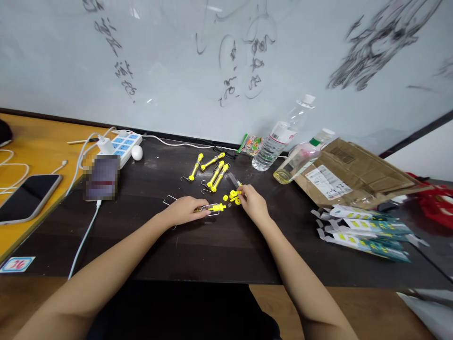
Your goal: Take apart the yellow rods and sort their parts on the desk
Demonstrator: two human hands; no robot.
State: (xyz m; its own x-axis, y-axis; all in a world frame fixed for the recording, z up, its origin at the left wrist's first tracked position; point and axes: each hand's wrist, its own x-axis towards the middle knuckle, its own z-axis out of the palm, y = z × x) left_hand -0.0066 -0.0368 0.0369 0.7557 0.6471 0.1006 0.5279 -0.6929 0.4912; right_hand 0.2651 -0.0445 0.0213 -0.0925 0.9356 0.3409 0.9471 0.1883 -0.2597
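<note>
Left hand (186,210) holds yellow rod (216,207) lying left-right, tip toward right hand (253,202).

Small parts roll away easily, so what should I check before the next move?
1. The left hand holds the yellow rod down on the table: ok.
2. The right hand touches the loose yellow parts: ok.
3. The clear tube lies close by the right hand: ok.
4. The hooked yellow pieces lie apart from the loose yellow parts: ok.
5. The right hand's pinch is closed on a part: cannot tell.
</note>
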